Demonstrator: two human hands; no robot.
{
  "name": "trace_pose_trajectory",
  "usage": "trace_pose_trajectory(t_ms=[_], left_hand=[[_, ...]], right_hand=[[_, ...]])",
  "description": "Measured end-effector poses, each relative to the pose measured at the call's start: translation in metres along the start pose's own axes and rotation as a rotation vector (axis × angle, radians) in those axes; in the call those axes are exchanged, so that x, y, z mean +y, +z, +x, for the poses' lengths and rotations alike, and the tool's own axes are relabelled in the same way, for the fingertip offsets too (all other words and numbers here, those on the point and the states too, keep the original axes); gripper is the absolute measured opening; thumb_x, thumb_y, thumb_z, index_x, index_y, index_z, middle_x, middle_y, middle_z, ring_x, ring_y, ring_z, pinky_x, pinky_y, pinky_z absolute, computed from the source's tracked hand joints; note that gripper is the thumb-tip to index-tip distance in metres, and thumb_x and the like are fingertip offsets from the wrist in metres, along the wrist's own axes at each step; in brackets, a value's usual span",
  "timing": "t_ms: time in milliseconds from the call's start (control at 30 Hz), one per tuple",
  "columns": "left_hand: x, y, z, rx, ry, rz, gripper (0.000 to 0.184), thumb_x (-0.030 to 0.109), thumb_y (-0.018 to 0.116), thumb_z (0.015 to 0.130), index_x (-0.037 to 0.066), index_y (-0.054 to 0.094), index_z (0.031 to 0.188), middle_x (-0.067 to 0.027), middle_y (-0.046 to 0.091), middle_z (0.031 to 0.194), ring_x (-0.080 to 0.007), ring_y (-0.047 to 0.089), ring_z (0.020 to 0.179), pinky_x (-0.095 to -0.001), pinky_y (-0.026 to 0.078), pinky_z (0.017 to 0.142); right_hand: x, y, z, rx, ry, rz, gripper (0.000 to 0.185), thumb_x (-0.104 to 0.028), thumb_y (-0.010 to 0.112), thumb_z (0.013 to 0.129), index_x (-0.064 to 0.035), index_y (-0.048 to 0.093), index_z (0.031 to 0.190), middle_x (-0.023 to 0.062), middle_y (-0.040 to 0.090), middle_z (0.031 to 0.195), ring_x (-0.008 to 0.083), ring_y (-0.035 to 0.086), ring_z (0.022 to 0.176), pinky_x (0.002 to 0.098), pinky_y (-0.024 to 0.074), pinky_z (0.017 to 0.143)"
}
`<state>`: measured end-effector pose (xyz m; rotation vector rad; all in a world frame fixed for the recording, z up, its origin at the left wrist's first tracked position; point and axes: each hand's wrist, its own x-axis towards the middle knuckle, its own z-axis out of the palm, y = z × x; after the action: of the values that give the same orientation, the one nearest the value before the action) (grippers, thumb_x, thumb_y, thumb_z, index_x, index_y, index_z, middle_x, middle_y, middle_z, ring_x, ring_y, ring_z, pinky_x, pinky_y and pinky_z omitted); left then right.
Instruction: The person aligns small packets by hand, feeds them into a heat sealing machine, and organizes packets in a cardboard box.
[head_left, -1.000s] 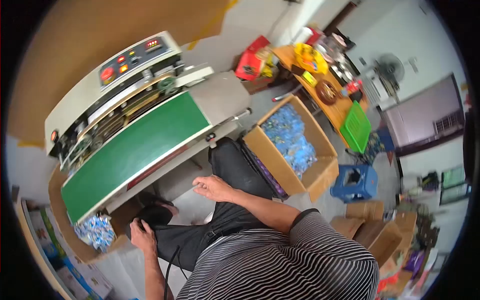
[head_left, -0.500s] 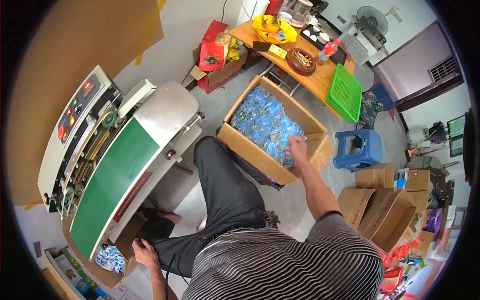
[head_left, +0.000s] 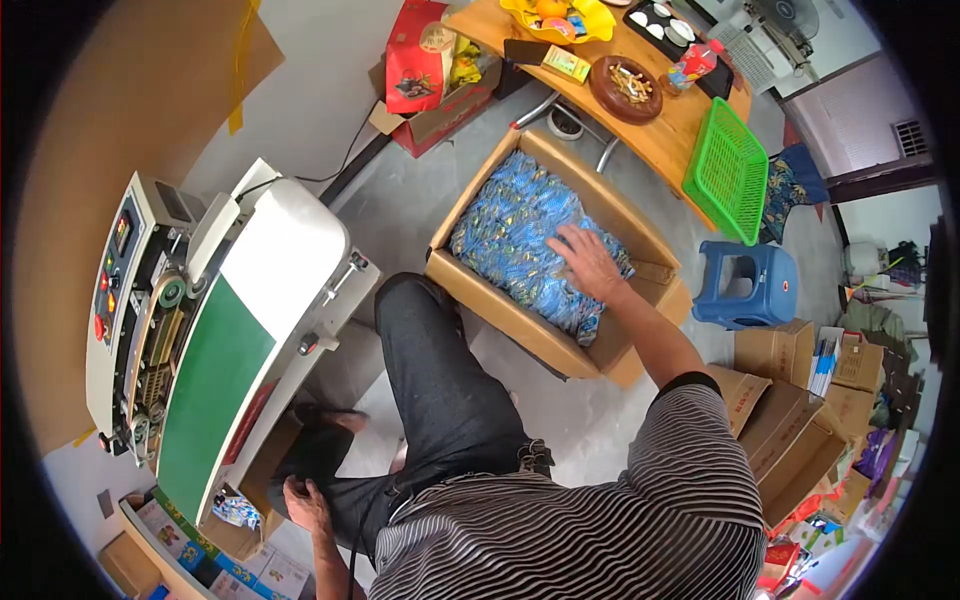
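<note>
The right hand (head_left: pixel 590 262) has its fingers spread apart over the blue packets (head_left: pixel 520 235), and I can't tell if it touches them. The packets fill most of a brown box (head_left: pixel 500 312) on the grey floor (head_left: pixel 415 215), in the middle of the frame. The left hand (head_left: pixel 308 505) lies on a dark trouser leg (head_left: pixel 345 490), lower left; I can't tell if it is open or shut. A machine (head_left: pixel 300 235) with a green belt (head_left: pixel 215 385) stands on the left. At the upper right, a wooden table (head_left: pixel 648 140) has a green basket (head_left: pixel 728 170) at its edge, and a blue stool (head_left: pixel 770 290) stands near. Half a second ago, the right hand was closer to the box's side; now it reaches further in.
</note>
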<state>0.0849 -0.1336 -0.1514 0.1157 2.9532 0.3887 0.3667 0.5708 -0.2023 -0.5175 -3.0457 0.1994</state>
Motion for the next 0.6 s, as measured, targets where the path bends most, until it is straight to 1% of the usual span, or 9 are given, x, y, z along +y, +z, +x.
trace_pose_trajectory(t_ms=[100, 133, 233, 267, 367, 400, 500, 533, 600], left_hand=[[0.005, 0.002, 0.0, -0.04, -0.012, 0.015, 0.038, 0.02, 0.071, 0.09, 0.005, 0.064, 0.124, -0.0134, 0.072, 0.103, -0.0295, 0.07, 0.091, -0.0407, 0.054, 0.086], [0.006, 0.003, 0.001, -0.025, 0.004, 0.029, 0.038, 0.02, 0.071, 0.09, 0.005, 0.064, 0.124, -0.0132, 0.072, 0.102, -0.0298, 0.07, 0.091, -0.0409, 0.054, 0.086], [0.005, 0.004, 0.004, 0.007, 0.038, 0.058, 0.038, 0.02, 0.071, 0.09, 0.005, 0.064, 0.124, -0.0128, 0.072, 0.1, -0.0306, 0.07, 0.09, -0.0412, 0.054, 0.085], [0.004, 0.004, 0.004, 0.007, 0.056, 0.07, 0.037, 0.022, 0.071, 0.091, 0.005, 0.064, 0.124, -0.0131, 0.072, 0.099, -0.0309, 0.07, 0.089, -0.0422, 0.054, 0.084], [0.007, 0.007, 0.003, 0.008, 0.088, 0.088, 0.037, 0.026, 0.069, 0.093, 0.006, 0.064, 0.123, -0.0136, 0.072, 0.098, -0.0316, 0.07, 0.087, -0.0441, 0.054, 0.081], [0.008, 0.006, 0.003, 0.007, 0.091, 0.089, 0.037, 0.026, 0.069, 0.093, 0.006, 0.064, 0.122, -0.0139, 0.072, 0.099, -0.0319, 0.07, 0.088, -0.044, 0.054, 0.082], [0.011, 0.004, 0.002, -0.001, 0.095, 0.093, 0.035, 0.026, 0.069, 0.093, 0.006, 0.064, 0.122, -0.0144, 0.072, 0.1, -0.0324, 0.07, 0.09, -0.0437, 0.054, 0.083], [0.013, 0.003, 0.002, -0.001, 0.101, 0.087, 0.035, 0.025, 0.069, 0.093, 0.006, 0.064, 0.121, -0.0145, 0.072, 0.101, -0.0325, 0.07, 0.091, -0.0435, 0.054, 0.084], [0.015, 0.002, 0.002, 0.003, 0.111, 0.076, 0.035, 0.025, 0.069, 0.093, 0.006, 0.064, 0.121, -0.0148, 0.072, 0.101, -0.0327, 0.069, 0.093, -0.043, 0.054, 0.086]], right_hand=[[0.004, 0.008, 0.004, 0.074, -0.019, -0.12, 0.073, -0.013, 0.082, 0.071, -0.0115, 0.053, 0.138, 0.0148, 0.047, 0.145, 0.0361, 0.041, 0.141, 0.0509, 0.0343, 0.116], [0.005, 0.009, 0.005, 0.072, -0.02, -0.115, 0.073, -0.013, 0.082, 0.071, -0.0115, 0.053, 0.138, 0.0148, 0.047, 0.145, 0.0361, 0.041, 0.141, 0.0509, 0.0343, 0.116], [0.006, 0.009, 0.004, 0.136, -0.046, -0.093, 0.063, -0.012, 0.081, 0.071, -0.0093, 0.057, 0.129, 0.0151, 0.047, 0.144, 0.0366, 0.041, 0.14, 0.0527, 0.0337, 0.116], [0.004, 0.008, 0.002, 0.134, -0.048, -0.092, 0.063, -0.012, 0.081, 0.071, -0.0093, 0.057, 0.129, 0.0151, 0.047, 0.144, 0.0366, 0.041, 0.14, 0.0527, 0.0337, 0.116], [-0.002, -0.001, -0.008, 0.175, -0.032, -0.087, 0.039, -0.007, 0.068, 0.078, -0.0082, 0.06, 0.117, 0.0131, 0.053, 0.138, 0.0313, 0.046, 0.137, 0.0501, 0.0353, 0.115], [-0.001, 0.001, -0.009, 0.175, -0.036, -0.087, 0.039, -0.007, 0.068, 0.078, -0.0082, 0.06, 0.117, 0.0131, 0.053, 0.138, 0.0313, 0.046, 0.137, 0.0501, 0.0353, 0.115], [0.005, 0.01, -0.019, 0.053, -0.077, -0.12, 0.038, -0.007, 0.067, 0.078, -0.0087, 0.061, 0.116, 0.0116, 0.057, 0.131, 0.0308, 0.052, 0.129, 0.0479, 0.0392, 0.112], [0.007, 0.01, -0.019, 0.052, -0.079, -0.121, 0.038, -0.007, 0.067, 0.078, -0.0087, 0.061, 0.116, 0.0116, 0.057, 0.131, 0.0308, 0.052, 0.129, 0.0479, 0.0392, 0.112], [0.011, 0.011, -0.014, 0.015, -0.065, -0.04, 0.036, -0.007, 0.066, 0.079, -0.0094, 0.062, 0.114, 0.0101, 0.059, 0.124, 0.0298, 0.056, 0.122, 0.0454, 0.0437, 0.107]])
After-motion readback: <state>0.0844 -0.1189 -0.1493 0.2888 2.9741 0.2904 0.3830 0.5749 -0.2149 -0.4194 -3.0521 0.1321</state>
